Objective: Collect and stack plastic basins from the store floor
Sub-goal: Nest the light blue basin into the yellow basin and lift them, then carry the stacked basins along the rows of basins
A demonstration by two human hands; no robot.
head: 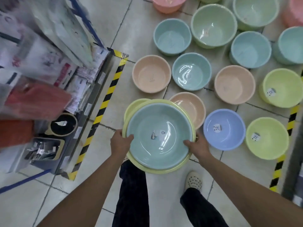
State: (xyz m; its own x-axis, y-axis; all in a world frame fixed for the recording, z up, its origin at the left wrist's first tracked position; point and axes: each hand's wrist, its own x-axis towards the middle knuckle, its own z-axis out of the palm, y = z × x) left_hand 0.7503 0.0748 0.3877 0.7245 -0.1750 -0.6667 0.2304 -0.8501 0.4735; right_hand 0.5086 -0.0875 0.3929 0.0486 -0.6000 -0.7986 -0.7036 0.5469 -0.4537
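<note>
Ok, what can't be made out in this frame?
Head view only:
- Stack: how many basins sit under the teal one; it and the yellow rim cover the rest.
- Peach basin: near side hidden behind the stack.
- Sticker in the blue basin: print too small.
- Shelf goods: blurred, labels unreadable.
- Pink basins: cut off by the top edge.

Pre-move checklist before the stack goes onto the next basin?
1. Left hand gripping stack rim: ok.
2. Right hand gripping stack rim: ok.
3. Teal basin nested in yellow basin: ok.
4. Stack level: cannot tell; a second yellow rim sticks out at the back left.
5. Peach basin just ahead empty: ok.
6. Floor by the feet free of basins: ok.
</note>
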